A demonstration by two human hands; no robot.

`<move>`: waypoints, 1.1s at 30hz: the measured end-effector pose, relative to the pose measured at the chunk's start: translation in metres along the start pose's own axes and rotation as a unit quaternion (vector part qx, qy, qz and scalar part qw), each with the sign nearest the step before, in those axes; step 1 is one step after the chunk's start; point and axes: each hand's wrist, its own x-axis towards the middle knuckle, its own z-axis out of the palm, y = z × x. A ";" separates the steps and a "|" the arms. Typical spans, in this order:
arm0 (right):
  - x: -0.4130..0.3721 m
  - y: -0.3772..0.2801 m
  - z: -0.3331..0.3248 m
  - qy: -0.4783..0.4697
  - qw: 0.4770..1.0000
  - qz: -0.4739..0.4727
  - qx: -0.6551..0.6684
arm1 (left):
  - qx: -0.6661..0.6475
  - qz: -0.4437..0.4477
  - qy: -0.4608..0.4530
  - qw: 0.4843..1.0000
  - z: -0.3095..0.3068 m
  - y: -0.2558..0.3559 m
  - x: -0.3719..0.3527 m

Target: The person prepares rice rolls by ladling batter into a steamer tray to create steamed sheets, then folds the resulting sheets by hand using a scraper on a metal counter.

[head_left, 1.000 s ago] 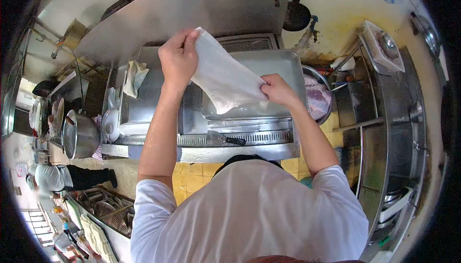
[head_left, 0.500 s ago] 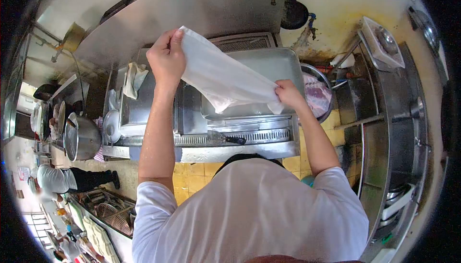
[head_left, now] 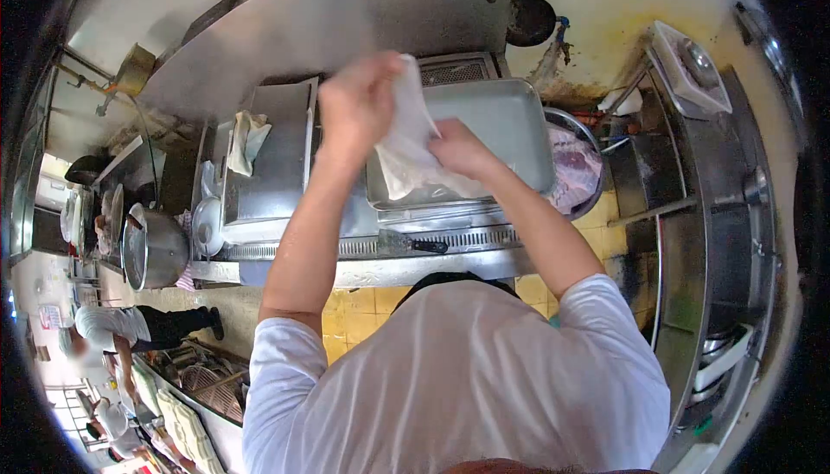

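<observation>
A white cloth (head_left: 406, 141) hangs between my two hands over a rectangular metal tray (head_left: 510, 111). My left hand (head_left: 359, 102), blurred by motion, grips the cloth's upper end near the tray's left side. Lower and to the right, my right hand (head_left: 462, 150) is closed on the cloth's other side. The cloth's lower part droops in folds over the tray's left portion. The tray rests on a steel counter (head_left: 363, 273). A black-handled tool (head_left: 428, 246) lies on the slotted strip in front of the tray.
Raw meat fills a round basin (head_left: 575, 167) right of the tray. Another crumpled cloth (head_left: 248, 143) lies on a steel lid to the left. A large pot (head_left: 156, 249) stands farther left. Co-workers (head_left: 112, 327) are at the lower left. A pan (head_left: 529, 20) hangs on the wall.
The hands have come closer together. My left hand has moved right, my right hand left and slightly up. The stretched cloth has become slack and bunched.
</observation>
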 end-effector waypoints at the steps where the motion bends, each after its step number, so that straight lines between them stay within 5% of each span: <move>1: 0.005 0.051 0.005 0.036 0.997 -0.017 -0.070 | 0.001 0.000 0.003 1.000 -0.011 -0.004 0.003; 3: -0.007 0.106 -0.013 0.021 0.980 -0.020 -0.195 | 0.016 -0.106 0.044 0.993 -0.028 -0.011 0.005; 6: -0.018 0.059 -0.044 -0.019 0.983 0.019 -0.181 | 0.030 -0.063 0.022 0.997 -0.019 -0.008 -0.007; 8: -0.013 0.017 -0.026 0.111 0.977 -0.158 0.088 | 0.021 -0.040 -0.001 0.999 -0.002 0.002 -0.015; 10: -0.009 -0.046 -0.030 0.061 0.970 -0.224 0.070 | 0.011 -0.009 -0.024 1.000 0.003 0.008 -0.015; 11: -0.007 -0.048 -0.027 0.066 0.970 -0.222 0.072 | 0.012 0.007 -0.024 1.000 0.000 0.011 -0.010; 13: -0.007 -0.050 -0.025 -0.018 0.998 -0.043 0.052 | 0.011 -0.015 -0.019 1.000 -0.017 0.010 0.002; 15: -0.012 -0.019 -0.031 -0.006 0.999 -0.037 0.017 | 0.017 -0.055 0.061 0.996 -0.035 -0.008 0.015; 23: -0.034 0.026 -0.059 -0.008 1.000 -0.015 -0.017 | 0.061 -0.125 0.086 0.987 -0.061 -0.032 0.002; 33: -0.048 0.008 -0.060 0.014 0.982 0.034 0.185 | 0.030 -0.152 0.103 0.982 -0.056 -0.041 0.004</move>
